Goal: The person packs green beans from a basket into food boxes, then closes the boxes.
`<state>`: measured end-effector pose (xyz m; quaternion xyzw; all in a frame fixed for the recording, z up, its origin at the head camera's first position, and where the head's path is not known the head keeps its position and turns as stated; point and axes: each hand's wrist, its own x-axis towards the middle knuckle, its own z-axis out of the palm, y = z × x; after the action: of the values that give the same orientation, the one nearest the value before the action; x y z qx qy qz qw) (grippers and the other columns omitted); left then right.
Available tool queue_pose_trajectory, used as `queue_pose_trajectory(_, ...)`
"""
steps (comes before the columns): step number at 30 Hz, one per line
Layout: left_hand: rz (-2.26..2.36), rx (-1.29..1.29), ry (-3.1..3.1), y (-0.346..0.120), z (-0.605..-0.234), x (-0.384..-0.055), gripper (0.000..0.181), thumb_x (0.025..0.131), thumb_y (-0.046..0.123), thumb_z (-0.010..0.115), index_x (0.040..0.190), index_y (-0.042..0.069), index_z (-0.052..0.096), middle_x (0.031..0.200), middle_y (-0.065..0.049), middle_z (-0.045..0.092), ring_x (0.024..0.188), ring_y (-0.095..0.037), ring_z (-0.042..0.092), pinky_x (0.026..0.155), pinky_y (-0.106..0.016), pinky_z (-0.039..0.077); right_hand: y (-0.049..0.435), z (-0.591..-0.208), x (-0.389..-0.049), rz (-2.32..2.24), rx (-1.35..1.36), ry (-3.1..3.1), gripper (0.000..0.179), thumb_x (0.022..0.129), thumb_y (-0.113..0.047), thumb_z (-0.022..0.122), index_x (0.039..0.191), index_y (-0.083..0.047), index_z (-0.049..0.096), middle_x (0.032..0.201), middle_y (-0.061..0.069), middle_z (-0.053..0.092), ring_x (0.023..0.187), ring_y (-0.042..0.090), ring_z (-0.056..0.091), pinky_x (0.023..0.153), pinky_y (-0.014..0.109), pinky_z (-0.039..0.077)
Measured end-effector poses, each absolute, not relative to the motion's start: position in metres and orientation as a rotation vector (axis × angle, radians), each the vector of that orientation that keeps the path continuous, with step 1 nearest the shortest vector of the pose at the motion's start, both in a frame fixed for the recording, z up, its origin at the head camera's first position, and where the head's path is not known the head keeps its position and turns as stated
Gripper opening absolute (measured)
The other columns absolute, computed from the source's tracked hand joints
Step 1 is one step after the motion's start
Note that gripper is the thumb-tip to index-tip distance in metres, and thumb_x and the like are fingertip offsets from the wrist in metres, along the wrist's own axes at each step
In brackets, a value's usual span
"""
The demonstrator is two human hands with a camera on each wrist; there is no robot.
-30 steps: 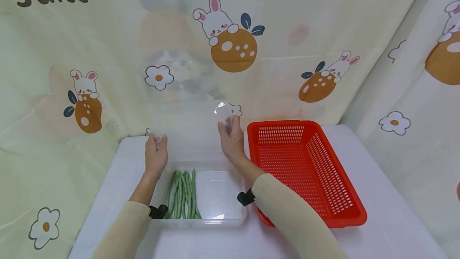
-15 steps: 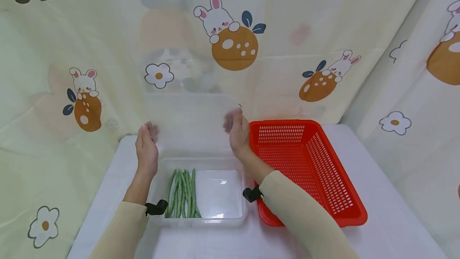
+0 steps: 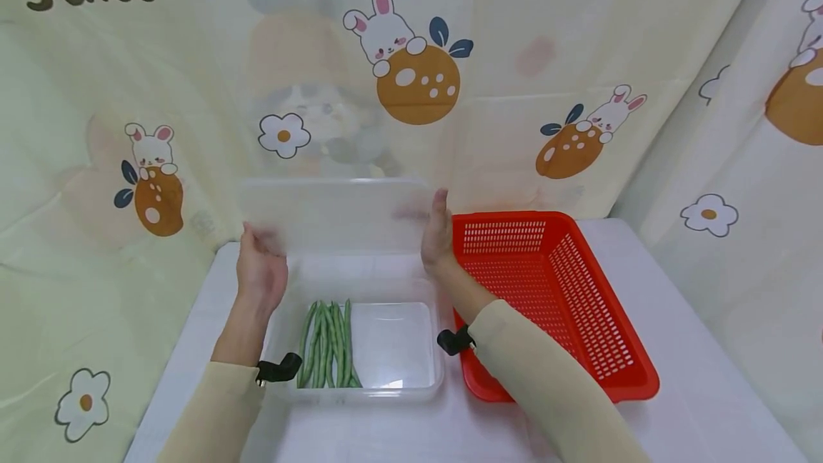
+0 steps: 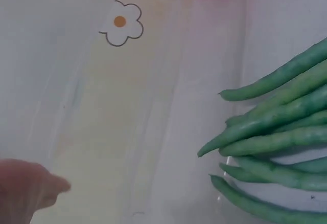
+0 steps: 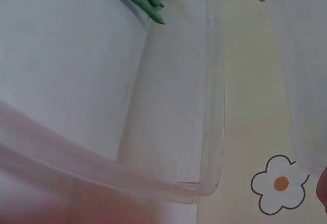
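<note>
A translucent plastic lid (image 3: 334, 216) hangs tilted beyond and above a clear plastic box (image 3: 386, 396). My left hand (image 3: 260, 274) grips the lid's left side, with its fingers showing blurred through the plastic. At the right side, my right hand (image 3: 439, 238) holds the lid with thumb up and fingers behind it. Green beans (image 3: 326, 345) lie side by side in the left half of the box. The left wrist view shows the bean tips (image 4: 265, 127) close up, with part of my left hand (image 4: 28, 191) at the lower left. In the right wrist view the box's rim (image 5: 214, 106) stands apart from the lid (image 5: 306, 70).
A red perforated basket (image 3: 633, 349) stands right of the box, under my right forearm. White cloth (image 3: 694, 391) covers the table. A curtain (image 3: 501, 134) printed with rabbits and flowers hangs behind the table.
My hands have spread apart, the left going left and the right going right. The lid between them has tipped flatter, and its near edge has risen away from the box.
</note>
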<state>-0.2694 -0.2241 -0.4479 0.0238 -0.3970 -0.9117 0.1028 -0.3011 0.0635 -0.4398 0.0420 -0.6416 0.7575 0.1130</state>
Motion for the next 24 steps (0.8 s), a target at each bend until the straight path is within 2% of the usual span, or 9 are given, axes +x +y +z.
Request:
queue_pose_trajectory(4, -2.824, -0.021, -1.080, -0.229, -0.445, -0.267, 0.045, 0.112, 0.024, 0.031, 0.075, 0.016, 0.055, 0.085, 0.003, 0.061, 0.106, -0.014, 0.055, 0.115, -0.043, 0.026, 0.065, -0.439, -0.303, 2.281, 0.155, -1.893, 0.098, 0.086, -0.094, 0.024, 0.124, -0.011, 0.059, 0.127, 0.007, 0.058, 0.121, 0.022, 0.051, 0.113, 0.051, 0.033)
queue_pose_trajectory(8, -2.841, -0.040, -1.032, -0.231, -0.448, -0.264, 0.053, 0.109, 0.017, 0.027, 0.066, 0.012, 0.057, 0.077, 0.001, 0.065, 0.096, -0.015, 0.059, 0.107, -0.042, 0.034, 0.066, -0.438, -0.305, 2.369, 0.215, -1.884, 0.112, 0.072, -0.104, 0.030, 0.132, -0.014, 0.056, 0.126, 0.007, 0.055, 0.120, 0.024, 0.049, 0.112, 0.050, 0.034)
queue_pose_trajectory(12, -2.837, -0.079, -0.986, -0.231, -0.451, -0.263, 0.052, 0.109, 0.018, 0.028, 0.068, 0.012, 0.059, 0.079, 0.001, 0.066, 0.098, -0.016, 0.060, 0.106, -0.039, 0.036, 0.067, -0.439, -0.305, 2.399, 0.226, -1.912, 0.125, 0.068, -0.106, 0.032, 0.156, -0.018, 0.040, 0.154, 0.008, 0.042, 0.142, 0.025, 0.036, 0.125, 0.056, 0.019)
queue_pose_trajectory(13, -2.830, -0.074, -0.983, -0.231, -0.452, -0.263, 0.051, 0.109, 0.018, 0.029, 0.068, 0.013, 0.059, 0.080, 0.001, 0.066, 0.099, -0.016, 0.059, 0.107, -0.040, 0.036, 0.067, -0.438, -0.304, 2.396, 0.208, -1.930, 0.123, 0.072, -0.104, 0.031, 0.161, -0.019, 0.033, 0.162, 0.007, 0.035, 0.148, 0.025, 0.030, 0.128, 0.056, 0.014)
queue_pose_trajectory(15, -2.825, -0.043, -0.958, -0.230, -0.453, -0.263, 0.048, 0.109, 0.021, 0.032, 0.072, 0.013, 0.062, 0.092, 0.000, 0.068, 0.110, -0.017, 0.057, 0.112, -0.041, 0.032, 0.065, -0.436, -0.303, 2.447, 0.198, -1.945, 0.122, 0.074, -0.103, 0.030, 0.161, -0.017, 0.037, 0.166, 0.008, 0.036, 0.151, 0.028, 0.034, 0.128, 0.056, 0.020)
queue_pose_trajectory(17, -2.818, 0.002, -0.939, -0.231, -0.453, -0.262, 0.045, 0.109, 0.021, 0.034, 0.077, 0.013, 0.065, 0.111, -0.002, 0.065, 0.124, -0.018, 0.051, 0.118, -0.042, 0.027, 0.063, -0.433, -0.303, 2.511, 0.232, -1.950, 0.117, 0.080, -0.099, 0.028, 0.154, -0.011, 0.049, 0.161, 0.010, 0.046, 0.147, 0.030, 0.043, 0.123, 0.055, 0.031)
queue_pose_trajectory(19, -2.841, 0.017, -0.907, -0.234, -0.452, -0.261, 0.042, 0.108, 0.020, 0.031, 0.088, 0.011, 0.067, 0.134, -0.005, 0.054, 0.140, -0.020, 0.039, 0.125, -0.040, 0.019, 0.061, -0.429, -0.304, 2.572, 0.281, -1.951, 0.107, 0.089, -0.091, 0.029, 0.146, -0.006, 0.058, 0.159, 0.009, 0.050, 0.147, 0.029, 0.044, 0.121, 0.054, 0.034)
queue_pose_trajectory(21, -2.863, -0.012, -0.931, -0.238, -0.451, -0.259, 0.040, 0.105, 0.014, 0.026, 0.103, 0.010, 0.066, 0.147, -0.006, 0.039, 0.149, -0.022, 0.025, 0.129, -0.038, 0.011, 0.062, -0.426, -0.306, 2.626, 0.353, -1.957, 0.093, 0.096, -0.079, 0.034, 0.144, -0.004, 0.060, 0.163, 0.004, 0.044, 0.153, 0.024, 0.034, 0.126, 0.053, 0.023)
queue_pose_trajectory(24, -2.903, -0.070, -1.026, -0.247, -0.449, -0.255, 0.047, 0.099, 0.004, 0.021, 0.123, 0.010, 0.061, 0.149, -0.004, 0.038, 0.152, -0.023, 0.020, 0.128, -0.033, 0.016, 0.065, -0.423, -0.309, 2.701, 0.452, -2.052, 0.070, 0.102, -0.054, 0.043, 0.156, -0.010, 0.045, 0.170, 0.001, 0.025, 0.158, 0.024, 0.015, 0.129, 0.056, 0.004)
